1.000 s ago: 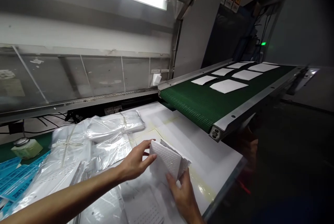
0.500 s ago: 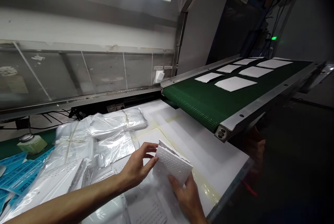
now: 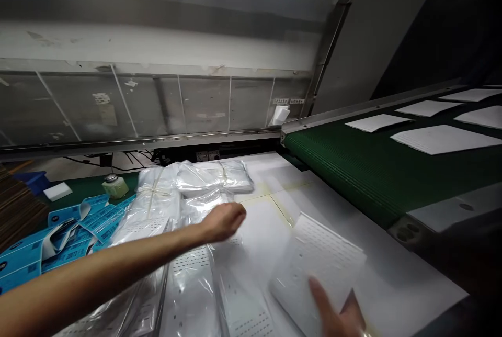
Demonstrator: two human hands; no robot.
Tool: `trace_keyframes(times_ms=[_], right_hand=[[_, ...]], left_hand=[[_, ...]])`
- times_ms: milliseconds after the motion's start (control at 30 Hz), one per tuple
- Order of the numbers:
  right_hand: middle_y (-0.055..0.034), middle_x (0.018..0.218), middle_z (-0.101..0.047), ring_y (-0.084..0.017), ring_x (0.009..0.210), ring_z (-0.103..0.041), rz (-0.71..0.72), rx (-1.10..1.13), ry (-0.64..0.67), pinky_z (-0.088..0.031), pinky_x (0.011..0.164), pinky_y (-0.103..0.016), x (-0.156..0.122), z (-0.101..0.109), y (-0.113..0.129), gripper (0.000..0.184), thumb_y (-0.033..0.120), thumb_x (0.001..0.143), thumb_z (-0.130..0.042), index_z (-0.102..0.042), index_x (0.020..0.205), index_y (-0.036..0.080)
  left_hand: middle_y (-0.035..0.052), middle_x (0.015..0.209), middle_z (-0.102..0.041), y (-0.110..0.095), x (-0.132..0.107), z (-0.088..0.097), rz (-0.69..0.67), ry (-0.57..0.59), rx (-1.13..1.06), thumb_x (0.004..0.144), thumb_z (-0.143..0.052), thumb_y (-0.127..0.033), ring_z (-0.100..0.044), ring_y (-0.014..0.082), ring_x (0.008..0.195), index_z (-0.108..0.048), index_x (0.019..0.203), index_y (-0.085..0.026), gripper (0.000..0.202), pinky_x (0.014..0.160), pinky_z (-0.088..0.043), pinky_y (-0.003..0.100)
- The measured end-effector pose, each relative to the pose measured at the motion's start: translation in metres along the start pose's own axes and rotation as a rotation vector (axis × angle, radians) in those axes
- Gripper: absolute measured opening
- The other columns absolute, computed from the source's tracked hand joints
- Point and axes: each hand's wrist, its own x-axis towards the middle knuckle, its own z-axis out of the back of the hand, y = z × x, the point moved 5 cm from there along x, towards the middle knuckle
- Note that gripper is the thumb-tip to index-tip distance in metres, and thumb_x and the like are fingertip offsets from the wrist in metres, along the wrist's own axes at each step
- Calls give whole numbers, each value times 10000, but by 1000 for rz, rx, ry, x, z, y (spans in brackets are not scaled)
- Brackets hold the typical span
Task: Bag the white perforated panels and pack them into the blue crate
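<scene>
My right hand is closed on white perforated sheets at the lower right. They are tilted above the white tabletop, with rows of small dashes near their upper edge; motion blurs them, so I cannot tell how many there are. My left hand is curled into a loose fist, with nothing seen sticking out of it. It is apart from the sheets, above clear plastic bags that hold similar printed white sheets. Behind it lie tied bundles of clear bags.
A green conveyor belt with a metal side rail carries several white sheets on the right. Blue printed strips and a small jar are on the left. A grey panel stands behind the white tabletop.
My left hand has come away from the sheets and curled up. My right hand has carried them rightward and nearer. The view has turned left, so the conveyor sits farther right.
</scene>
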Motion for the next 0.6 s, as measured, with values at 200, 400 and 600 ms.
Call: trace_keyframes(times_ms=[200,400,600], right_hand=[[-105,1031,-693,-363,835,-672,-395,233,161,-567,659,-477,-8,-6,-7,748,604,596,-686,-510,1227,245],[-99,952,-713,-355,823,-678,-442,267,238,-564,656,-455,-14,-17,-6,713,598,632,-675,-514,1218,224],[-111,1001,-699,-355,835,-672,-497,314,237,-557,663,-462,-14,-18,-5,750,575,616,-701,-502,1245,220]], left_hand=[[86,666,-639,76,19,-8,216,158,225,678,-654,-540,-618,263,700,-603,635,-170,377,681,-468,416],[53,992,-625,99,24,-27,303,158,200,878,-513,-375,-593,167,884,-602,962,-153,254,816,-475,384],[56,1016,-613,115,29,-10,343,39,-31,884,-519,-332,-600,169,875,-582,1022,-141,244,773,-505,370]])
